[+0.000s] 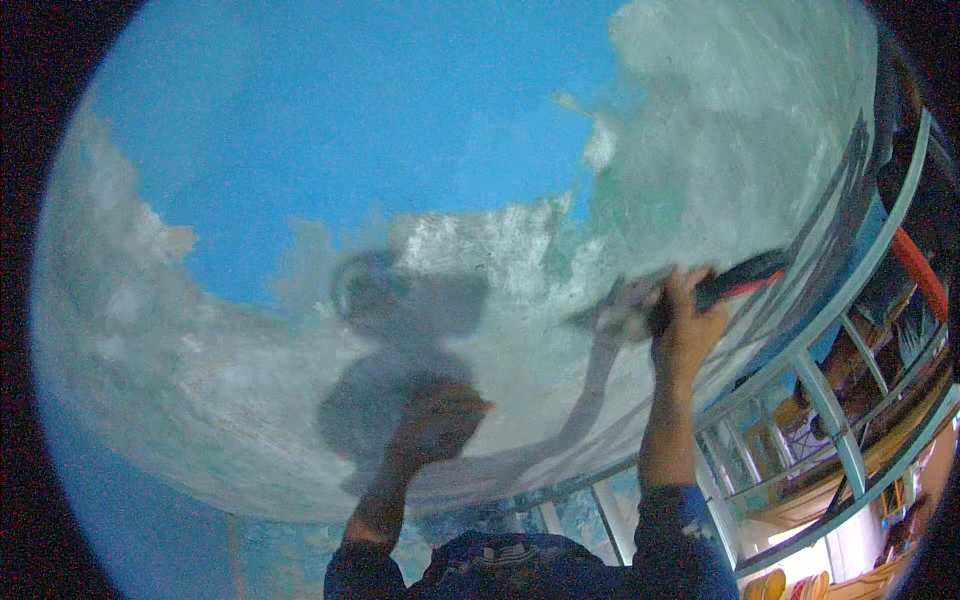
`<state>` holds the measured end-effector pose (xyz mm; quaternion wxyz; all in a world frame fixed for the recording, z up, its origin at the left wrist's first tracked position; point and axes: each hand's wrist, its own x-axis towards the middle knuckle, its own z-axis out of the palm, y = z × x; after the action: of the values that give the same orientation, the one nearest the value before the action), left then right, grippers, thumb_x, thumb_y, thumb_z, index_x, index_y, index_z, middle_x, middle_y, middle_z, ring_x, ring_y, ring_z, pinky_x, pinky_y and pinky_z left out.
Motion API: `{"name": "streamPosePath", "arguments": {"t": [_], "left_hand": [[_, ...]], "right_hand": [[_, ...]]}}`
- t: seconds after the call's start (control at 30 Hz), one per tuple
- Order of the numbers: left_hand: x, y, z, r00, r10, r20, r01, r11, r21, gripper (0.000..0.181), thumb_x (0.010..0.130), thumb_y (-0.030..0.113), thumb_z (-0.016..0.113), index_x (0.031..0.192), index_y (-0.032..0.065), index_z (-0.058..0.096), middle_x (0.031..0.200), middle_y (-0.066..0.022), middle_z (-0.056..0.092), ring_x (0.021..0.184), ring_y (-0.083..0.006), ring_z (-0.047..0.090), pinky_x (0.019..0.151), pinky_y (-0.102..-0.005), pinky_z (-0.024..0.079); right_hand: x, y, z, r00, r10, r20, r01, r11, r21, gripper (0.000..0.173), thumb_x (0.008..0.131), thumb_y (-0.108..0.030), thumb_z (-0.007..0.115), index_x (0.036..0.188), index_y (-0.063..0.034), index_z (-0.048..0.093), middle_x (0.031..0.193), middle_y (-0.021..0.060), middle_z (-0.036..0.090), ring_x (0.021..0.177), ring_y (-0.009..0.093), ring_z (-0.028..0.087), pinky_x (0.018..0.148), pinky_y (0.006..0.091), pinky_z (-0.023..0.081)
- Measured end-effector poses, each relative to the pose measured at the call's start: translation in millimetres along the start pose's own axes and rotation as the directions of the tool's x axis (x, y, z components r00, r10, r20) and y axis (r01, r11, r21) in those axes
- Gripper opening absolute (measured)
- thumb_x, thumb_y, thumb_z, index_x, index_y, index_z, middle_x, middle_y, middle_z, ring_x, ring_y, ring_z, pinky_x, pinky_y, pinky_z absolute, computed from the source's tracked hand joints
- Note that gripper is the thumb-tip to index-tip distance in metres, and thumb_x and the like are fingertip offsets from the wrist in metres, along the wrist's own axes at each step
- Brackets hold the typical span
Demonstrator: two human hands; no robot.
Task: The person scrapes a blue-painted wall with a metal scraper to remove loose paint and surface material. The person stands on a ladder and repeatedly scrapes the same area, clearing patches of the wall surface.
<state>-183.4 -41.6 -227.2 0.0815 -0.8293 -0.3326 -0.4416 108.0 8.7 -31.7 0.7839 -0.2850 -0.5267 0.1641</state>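
Observation:
A curved surface painted with blue sky and grey-white clouds fills most of the view. My right hand is raised against its right part, fingers closed around a dark tool with a red edge; motion blur hides its exact kind. Lower and left of it is my left hand, in shadow with its fingers curled. A small orange-brown spot shows by those fingertips, and whether anything is held there cannot be told. Shadows of my head and right arm fall on the painted clouds.
Along the right runs a curved pale metal railing or frame with crossbars. Beyond it are a red bar, cluttered materials and a bright opening. Yellow and red round objects stand at the lower right. Dark blue clothing shows at the bottom.

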Motion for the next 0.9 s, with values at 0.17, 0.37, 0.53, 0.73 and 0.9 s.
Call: {"name": "streamPosePath", "arguments": {"t": [0.17, 0.37, 0.53, 0.73, 0.9], "left_hand": [[26, -13, -33, 0.997, 0.016, -0.073, -0.022, 0.996, -0.081, 0.024, 0.074, 0.014, 0.063, 0.093, 0.0229, 0.073, 0.09, -0.0002, 0.069, 0.09, -0.0234, 0.066, 0.086, -0.0423, 0.051], [32, -13, -19, 0.994, 0.074, -0.081, -0.058, 0.982, 0.182, 0.028, 0.063, 0.015, 0.067, 0.089, 0.0248, 0.074, 0.083, 0.0027, 0.068, 0.081, -0.0205, 0.066, 0.081, -0.0392, 0.052], [38, -16, -32, 0.979, 0.13, -0.157, -0.117, 0.989, 0.09, 0.031, 0.061, 0.013, 0.068, 0.089, 0.0249, 0.074, 0.083, 0.0019, 0.067, 0.076, -0.0205, 0.066, 0.078, -0.0395, 0.053], [48, -18, -37, 0.981, 0.171, -0.095, -0.159, 0.98, 0.122, 0.029, 0.062, 0.013, 0.067, 0.089, 0.0233, 0.073, 0.075, 0.0023, 0.064, 0.071, -0.0208, 0.064, 0.067, -0.0375, 0.052], [44, -17, -42, 0.993, 0.115, 0.04, -0.118, 0.989, 0.087, 0.027, 0.062, 0.012, 0.067, 0.087, 0.022, 0.072, 0.071, 0.0025, 0.064, 0.07, -0.0208, 0.064, 0.064, -0.039, 0.051]], "right_hand": [[94, -67, 36, 0.905, -0.416, -0.086, 0.417, 0.909, -0.01, 0.022, 0.082, -0.007, 0.07, 0.07, -0.0064, 0.052, 0.062, 0.0011, 0.055, 0.053, 0.008, 0.052, 0.051, 0.0235, 0.041], [116, -67, 79, 0.565, -0.817, 0.118, 0.76, 0.459, -0.461, 0.018, 0.077, -0.001, 0.068, 0.066, -0.0041, 0.054, 0.058, -0.0006, 0.054, 0.055, 0.008, 0.054, 0.054, 0.0224, 0.043], [114, -62, 86, 0.72, -0.681, -0.134, 0.694, 0.711, 0.113, 0.018, 0.074, 0.003, 0.066, 0.064, -0.0047, 0.054, 0.06, -0.0017, 0.052, 0.054, 0.006, 0.05, 0.052, 0.0222, 0.041], [123, -68, 85, 0.723, -0.691, 0.005, 0.688, 0.719, -0.102, 0.017, 0.075, 0.005, 0.064, 0.065, -0.0042, 0.054, 0.061, -0.0009, 0.052, 0.055, 0.007, 0.05, 0.054, 0.0216, 0.041], [123, -75, 80, 0.56, -0.818, 0.133, 0.798, 0.489, -0.353, 0.016, 0.074, 0.006, 0.065, 0.067, -0.0028, 0.054, 0.062, 0.0, 0.053, 0.056, 0.007, 0.05, 0.056, 0.0215, 0.042]]}}
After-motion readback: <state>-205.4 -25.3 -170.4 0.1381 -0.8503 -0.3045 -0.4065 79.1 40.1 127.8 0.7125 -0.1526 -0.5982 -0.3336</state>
